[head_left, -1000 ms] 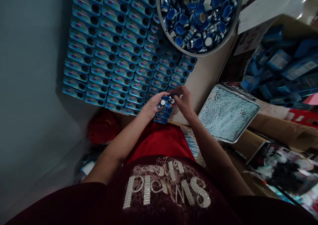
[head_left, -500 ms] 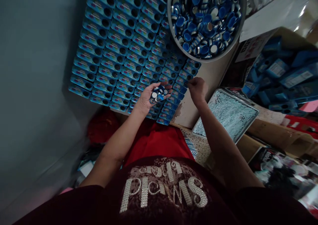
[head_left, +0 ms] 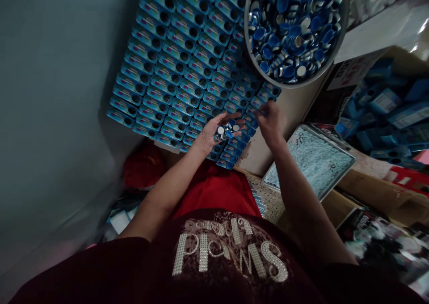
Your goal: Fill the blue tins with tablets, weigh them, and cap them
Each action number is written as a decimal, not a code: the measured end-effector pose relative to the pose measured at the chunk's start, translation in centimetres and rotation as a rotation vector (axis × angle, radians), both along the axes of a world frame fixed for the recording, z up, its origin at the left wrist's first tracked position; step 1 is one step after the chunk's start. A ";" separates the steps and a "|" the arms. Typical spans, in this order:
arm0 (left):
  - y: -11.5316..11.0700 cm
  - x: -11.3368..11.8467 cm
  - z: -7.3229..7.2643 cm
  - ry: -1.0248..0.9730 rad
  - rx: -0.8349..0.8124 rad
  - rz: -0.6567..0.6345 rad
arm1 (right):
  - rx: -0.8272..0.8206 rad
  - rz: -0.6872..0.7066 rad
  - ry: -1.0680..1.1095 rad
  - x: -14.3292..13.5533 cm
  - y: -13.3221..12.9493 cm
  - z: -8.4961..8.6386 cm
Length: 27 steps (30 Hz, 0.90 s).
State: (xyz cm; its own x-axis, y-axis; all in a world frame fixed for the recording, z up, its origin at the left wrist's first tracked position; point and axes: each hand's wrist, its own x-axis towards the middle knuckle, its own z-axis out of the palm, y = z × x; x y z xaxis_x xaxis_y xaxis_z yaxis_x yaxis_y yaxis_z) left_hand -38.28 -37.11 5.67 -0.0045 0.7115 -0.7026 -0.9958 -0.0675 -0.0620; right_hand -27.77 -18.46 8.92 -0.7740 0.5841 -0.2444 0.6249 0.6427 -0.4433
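Observation:
Palm up and cupped, my left hand (head_left: 211, 136) holds a small heap of blue and silver caps (head_left: 228, 133) over the rows of boxes. Flat blue boxes (head_left: 167, 73) with a printed label and a round dark hole at one end lie side by side in slanting rows. My right hand (head_left: 269, 120) is at the right edge of these rows, its fingertips pinched together over a box. Whatever sits between those fingertips is too small and blurred to make out. Toward the front right, the holes of several boxes (head_left: 231, 157) look filled with blue.
A round metal bowl (head_left: 250, 49) full of the same caps stands at the top right on the rows. Right of my forearm lies a metal tray (head_left: 345, 163) of pale blue bits. Beyond it, a carton (head_left: 350, 78) holds blue packs. A grey wall (head_left: 60, 71) is at left.
The view has shifted, so the boxes and bowl appear farther right. My right hand has moved slightly up along the row's edge. My left hand still cups the caps.

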 end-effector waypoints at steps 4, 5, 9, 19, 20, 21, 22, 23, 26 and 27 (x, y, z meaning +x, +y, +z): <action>0.8 1.0 -1.4 0.013 -0.069 0.018 | -0.029 0.223 0.046 0.3 -4.8 0.4; 1.0 1.3 -1.6 0.007 -0.104 0.010 | -0.003 0.228 0.019 0.6 -5.5 0.0; 1.6 1.7 -0.7 -0.034 -0.188 -0.034 | -0.051 0.143 0.017 1.3 -5.8 -2.1; -0.2 -1.7 1.9 0.048 -0.089 -0.001 | -0.037 0.005 -0.051 -5.0 2.1 -5.5; -0.3 -1.8 1.7 0.052 -0.073 0.004 | -0.005 0.020 -0.103 -5.4 2.6 -5.8; -0.4 -1.9 1.5 0.052 -0.057 0.009 | 0.023 0.025 -0.146 -5.8 3.0 -6.2; -0.5 -1.9 1.3 0.051 -0.043 0.017 | 0.046 0.023 -0.177 -6.0 3.4 -6.5; -0.6 -1.8 1.1 0.048 -0.031 0.026 | 0.061 0.016 -0.201 -6.3 3.8 -6.8; -0.8 -1.4 0.6 0.027 -0.017 0.050 | 0.090 -0.003 -0.258 -6.8 4.2 -6.3; -0.9 -1.3 0.4 0.019 -0.017 0.056 | 0.100 0.003 -0.270 -7.0 4.0 -5.6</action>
State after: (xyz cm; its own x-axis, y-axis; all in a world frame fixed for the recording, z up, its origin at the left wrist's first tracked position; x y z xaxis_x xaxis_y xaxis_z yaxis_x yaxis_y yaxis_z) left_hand -39.58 -37.98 6.11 -0.0575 0.6976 -0.7142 -0.9914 -0.1242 -0.0416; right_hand -34.72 -14.42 3.29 -0.6904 0.6137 -0.3830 0.7099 0.6767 -0.1954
